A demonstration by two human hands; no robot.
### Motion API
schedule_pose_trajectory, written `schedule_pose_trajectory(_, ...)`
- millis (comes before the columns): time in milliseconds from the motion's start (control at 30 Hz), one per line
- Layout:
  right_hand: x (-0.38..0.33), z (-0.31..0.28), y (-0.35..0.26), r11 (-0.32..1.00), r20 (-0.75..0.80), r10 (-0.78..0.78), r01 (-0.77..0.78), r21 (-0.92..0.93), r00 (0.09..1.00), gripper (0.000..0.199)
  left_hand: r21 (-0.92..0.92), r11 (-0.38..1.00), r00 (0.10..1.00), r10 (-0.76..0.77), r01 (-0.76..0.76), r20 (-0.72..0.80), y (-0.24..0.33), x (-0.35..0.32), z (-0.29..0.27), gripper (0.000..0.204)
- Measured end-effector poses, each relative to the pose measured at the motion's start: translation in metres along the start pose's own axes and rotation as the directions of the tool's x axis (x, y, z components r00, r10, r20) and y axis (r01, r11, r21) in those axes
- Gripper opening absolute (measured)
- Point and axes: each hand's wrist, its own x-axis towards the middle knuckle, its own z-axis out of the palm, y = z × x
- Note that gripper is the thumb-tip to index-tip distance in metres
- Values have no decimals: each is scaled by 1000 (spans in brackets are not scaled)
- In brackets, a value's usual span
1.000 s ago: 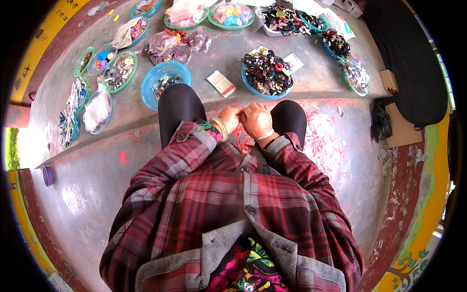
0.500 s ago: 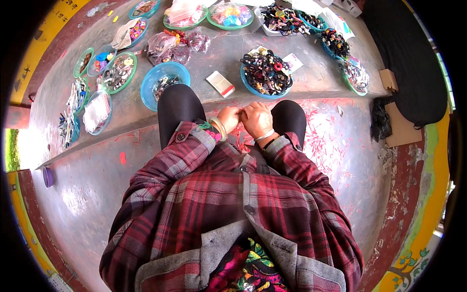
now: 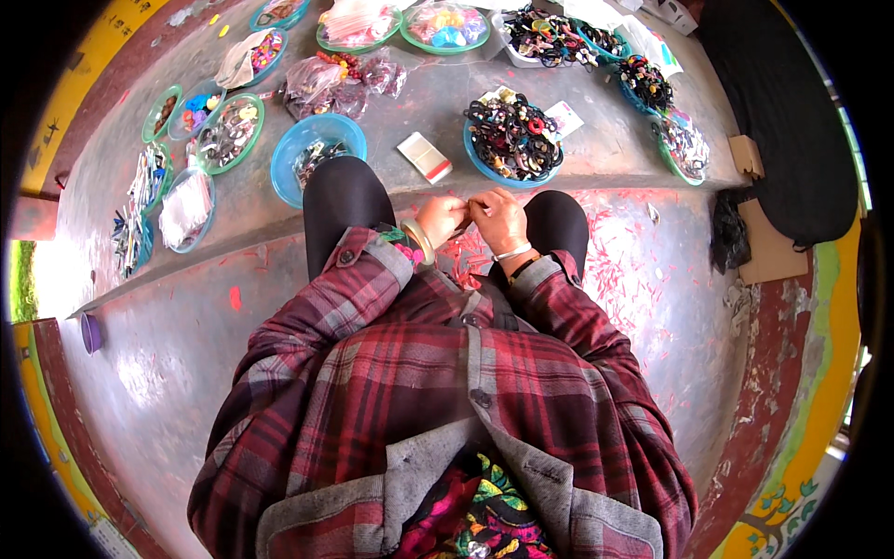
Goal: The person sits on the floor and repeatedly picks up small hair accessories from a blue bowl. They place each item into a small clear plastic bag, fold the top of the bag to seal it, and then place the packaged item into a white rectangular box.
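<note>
Head view shows the left hand and the right hand meeting between two dark-clad knees, fingers bent inward and the tips brought together. Both hands look pinched rather than released, but whether either grasps anything cannot be told, since the fingers cover the spot and any piece there is too small to make out. A pale bangle circles the left wrist and a silvery band the right, just beyond the cuffs of a red and grey plaid jacket. Thin red scraps lie scattered on the floor around the feet, thickest to the right. Nearest ahead, on the raised ledge, sit a flat white and red box and, to its right, a blue bowl heaped with dark bands. Another blue bowl stands to the left, partly behind the left knee, with small loose pieces in it. Beyond, a reddish plastic bag slumps among more bowls. A purple cup stands at far left; a black plastic bag lies at far right against cardboard.
</note>
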Motion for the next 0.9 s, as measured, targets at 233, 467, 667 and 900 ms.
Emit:
schedule_pose_trajectory(233,4,-11,-7,997,-106,-81,79,-19,991,9,14,1000,996,-19,20,-82,0,2,-2,18)
schedule_pose_trajectory(467,-1,-5,-6,974,3,-157,156,-167,988,11,640,754,965,252,-150,-72,10,-3,3,18)
schedule_pose_trajectory(667,-2,-9,-19,917,52,-218,222,-331,975,9,694,681,944,331,-233,-8,11,-6,4,17)
schedule_pose_trajectory(900,-3,-5,-15,924,-1,-201,189,-333,980,8,660,712,945,327,-239,-11,15,-7,7,18)
